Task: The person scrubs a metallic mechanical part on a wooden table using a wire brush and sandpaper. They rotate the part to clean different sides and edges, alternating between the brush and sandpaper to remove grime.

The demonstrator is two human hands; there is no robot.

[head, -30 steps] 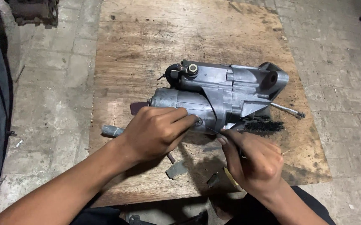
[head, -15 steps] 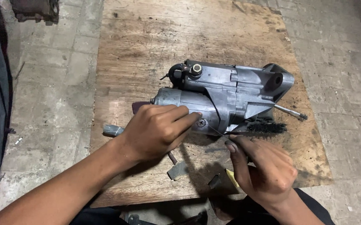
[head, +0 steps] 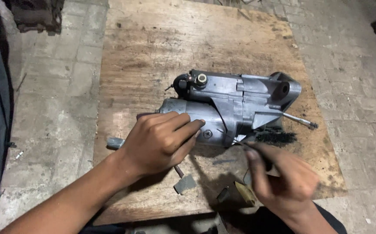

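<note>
Cleaning step in hand, by my reading: left hand (head: 162,141) fingers spread flat, bracing the grey starter motor (head: 235,106) on the wooden desk (head: 153,52), right hand (head: 283,180) fingers closed around the black brush (head: 274,138) just under its housing; next stroke needs a steady brace.

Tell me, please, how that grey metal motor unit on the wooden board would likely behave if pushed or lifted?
The motor unit looks cast metal, so probably heavy and rigid. Its rounded barrel, under the left hand, might roll without that steadying. The dull, grimy surface may be somewhat slippery; the thin rod seems its weakest part.
</note>
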